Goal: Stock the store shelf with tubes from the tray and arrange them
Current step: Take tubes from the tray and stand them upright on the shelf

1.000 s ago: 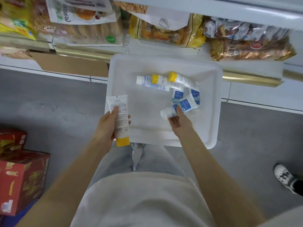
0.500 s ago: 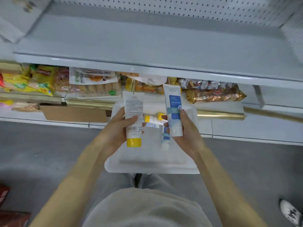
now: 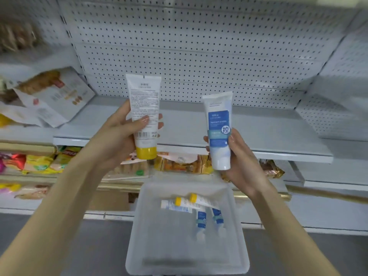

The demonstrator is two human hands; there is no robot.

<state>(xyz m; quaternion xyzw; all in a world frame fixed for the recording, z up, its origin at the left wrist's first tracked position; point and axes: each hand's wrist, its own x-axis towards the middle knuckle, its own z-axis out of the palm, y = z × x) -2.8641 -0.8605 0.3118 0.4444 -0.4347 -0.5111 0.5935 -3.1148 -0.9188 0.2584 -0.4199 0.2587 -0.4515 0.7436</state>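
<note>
- Head view: the left hand [image 3: 119,136] grips a white plastic tube with a yellow cap [image 3: 144,108], and the right hand [image 3: 241,166] grips a white-and-blue plastic tube [image 3: 219,124]. Both tubes are cap-down before the grey metal shelf [image 3: 258,132].
- More small tubes [image 3: 189,204] lie in the translucent plastic tray [image 3: 179,246] below.
- Risk: stood on their narrow caps, the tubes could topple on release.
- Writing: a round "控" badge on the blue tube, a barcode on the other; the fine print is too blurred to read.

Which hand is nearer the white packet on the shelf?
Left. The left hand, gripping the yellow-capped tube, is right of the packet; the right hand, holding the blue tube, is farther right.
</note>
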